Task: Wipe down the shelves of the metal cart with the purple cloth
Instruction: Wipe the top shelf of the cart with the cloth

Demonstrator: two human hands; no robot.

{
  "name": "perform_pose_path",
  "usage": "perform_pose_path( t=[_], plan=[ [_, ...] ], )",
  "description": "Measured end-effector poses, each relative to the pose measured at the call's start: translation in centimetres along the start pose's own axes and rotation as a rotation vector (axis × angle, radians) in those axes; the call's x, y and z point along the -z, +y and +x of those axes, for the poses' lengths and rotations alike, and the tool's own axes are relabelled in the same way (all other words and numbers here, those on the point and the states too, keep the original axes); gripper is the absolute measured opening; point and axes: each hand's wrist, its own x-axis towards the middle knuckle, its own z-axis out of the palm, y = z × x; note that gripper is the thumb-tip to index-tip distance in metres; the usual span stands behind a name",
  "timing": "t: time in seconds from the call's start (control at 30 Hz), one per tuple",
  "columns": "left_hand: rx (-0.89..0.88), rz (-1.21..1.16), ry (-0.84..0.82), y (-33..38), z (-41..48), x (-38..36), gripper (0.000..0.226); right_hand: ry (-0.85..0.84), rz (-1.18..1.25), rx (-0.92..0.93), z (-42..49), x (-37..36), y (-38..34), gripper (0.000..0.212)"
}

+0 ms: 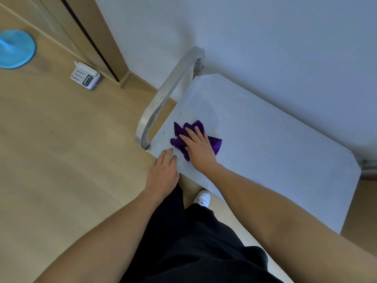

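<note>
Wiping under way, judged early. Nearest: left hand (164,170) lies flat and relaxed on the near edge of the metal cart (265,152), on its top shelf (295,180), gripping nothing, probably steadying. Just beyond, right hand (199,149) presses straight fingers onto the purple cloth (179,130), bunched at the shelf's handle end. Small dark marks (180,114) lie between cloth and handle (163,94), so that strip looks undone. No streaks show elsewhere, so wiped versus unwiped area cannot be told. Lower shelves hidden beneath the top one; presumed not done. Near right corner cut off by the forearm. Far floor: telephone (85,76); blue round object (15,49), unidentifiable.
</note>
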Motion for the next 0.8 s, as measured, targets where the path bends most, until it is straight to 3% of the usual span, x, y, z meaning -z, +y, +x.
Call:
perform_pose_path(
  t=[0.2,0.5,0.57,0.7,0.8],
  plan=[
    [0.011,-0.040,-0.034,-1.0,-0.8,0.3,0.060,0.024,0.011,-0.019,-1.8,-1.3,-2.4,0.049],
    [-0.097,-0.011,-0.018,-4.7,0.6,1.0,0.054,-0.022,0.028,0.062,5.9,-1.4,-4.0,0.053],
    [-0.157,0.010,0.001,-5.1,1.9,1.3,0.050,0.074,0.021,-0.087,6.3,-0.5,-1.2,0.052],
    [-0.269,0.007,-0.005,-4.5,4.5,1.9,0.045,0.263,0.088,-0.654,3.7,2.0,4.8,0.045],
    [-0.340,0.008,-0.015,-4.0,6.1,2.1,0.042,0.328,0.139,-0.977,4.1,1.6,2.4,0.046]
  ],
)
